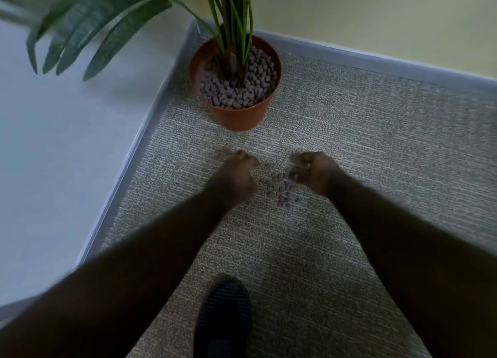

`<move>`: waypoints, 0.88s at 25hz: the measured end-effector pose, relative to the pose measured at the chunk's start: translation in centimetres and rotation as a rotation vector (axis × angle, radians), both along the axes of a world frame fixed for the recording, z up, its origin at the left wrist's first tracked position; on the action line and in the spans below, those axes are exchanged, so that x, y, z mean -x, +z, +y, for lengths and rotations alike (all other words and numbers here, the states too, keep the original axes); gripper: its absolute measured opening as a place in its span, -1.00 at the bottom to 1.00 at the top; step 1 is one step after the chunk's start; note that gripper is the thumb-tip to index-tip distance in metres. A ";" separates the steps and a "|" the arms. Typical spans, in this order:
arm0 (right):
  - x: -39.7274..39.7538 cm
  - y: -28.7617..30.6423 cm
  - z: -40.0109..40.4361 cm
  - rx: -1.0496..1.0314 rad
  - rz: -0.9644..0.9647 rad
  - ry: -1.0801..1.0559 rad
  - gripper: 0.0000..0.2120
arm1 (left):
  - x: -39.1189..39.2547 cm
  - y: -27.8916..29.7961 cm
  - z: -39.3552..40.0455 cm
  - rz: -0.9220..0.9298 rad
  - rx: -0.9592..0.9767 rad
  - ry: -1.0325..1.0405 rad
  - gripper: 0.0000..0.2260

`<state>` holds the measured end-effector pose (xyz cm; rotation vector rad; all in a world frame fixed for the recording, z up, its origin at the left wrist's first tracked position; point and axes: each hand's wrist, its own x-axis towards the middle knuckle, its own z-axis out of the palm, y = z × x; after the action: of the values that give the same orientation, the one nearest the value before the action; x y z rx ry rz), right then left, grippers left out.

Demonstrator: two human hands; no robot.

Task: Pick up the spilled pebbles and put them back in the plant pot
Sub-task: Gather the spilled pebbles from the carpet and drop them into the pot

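spilled pebbles (281,189): a small loose cluster on the carpet (376,148), between the two hands and just in front of the pot.
plant pot (236,88): terracotta-coloured, upright in the corner, already filled high with the same pebbles around the plant (234,21) stems.
left hand (238,176): fingers curled downward beside the left edge of the spill; blurred, so i cannot tell whether it holds any pebbles.
right hand (313,170): fingers curled in at the right edge of the spill, a few pebbles seeming to sit against the fingertips; whether it has closed on any i cannot tell.
step in hand: likely gathering the spill from both sides; most of it is still on the floor.
risk, scatter: raking inward too fast could roll the round pebbles outward across the carpet.
risk, dropping: a loose handful may shed pebbles on the short lift to the pot.
risk, overflow: the pot looks nearly full, so pebbles tipped at the rim could roll off again.
risk, knocking: the low fronds and pot are near; an arm brushing them could tip more out.
shoe (223,317): near the spill's path, could tread on strays.
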<state>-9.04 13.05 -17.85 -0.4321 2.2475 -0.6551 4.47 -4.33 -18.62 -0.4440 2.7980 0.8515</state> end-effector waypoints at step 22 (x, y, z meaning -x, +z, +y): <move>-6.0 -3.6 -0.4 -0.207 0.344 0.290 -0.70 | -0.1 -2.8 5.3 -0.180 0.249 -0.350 -0.66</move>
<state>-3.06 12.63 -21.45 -0.7967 2.4728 -0.2051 4.55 1.02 -21.41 -0.0528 2.7039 0.3724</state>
